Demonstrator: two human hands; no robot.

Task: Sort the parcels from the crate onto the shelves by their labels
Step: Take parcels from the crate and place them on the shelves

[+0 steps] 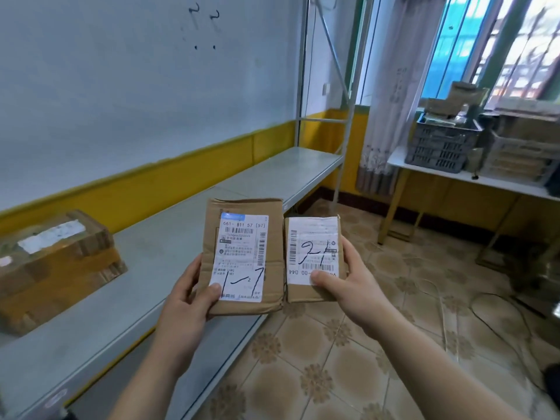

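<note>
wall (pixel 121 71) showing handwritten marks (pixel 204 13) | yellow band (pixel 181 174) running along its base | curtain (pixel 391 95) hanging beside barred window (pixel 515 40) | white table (pixel 397 157) standing under window | dark cable (pixel 485 295) lying looped on patterned tile floor (pixel 348 344)

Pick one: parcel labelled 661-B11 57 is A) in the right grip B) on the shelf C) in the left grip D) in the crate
C: the left grip holds the larger parcel with its thumb on that label; the right grip holds the smaller parcel.
</note>
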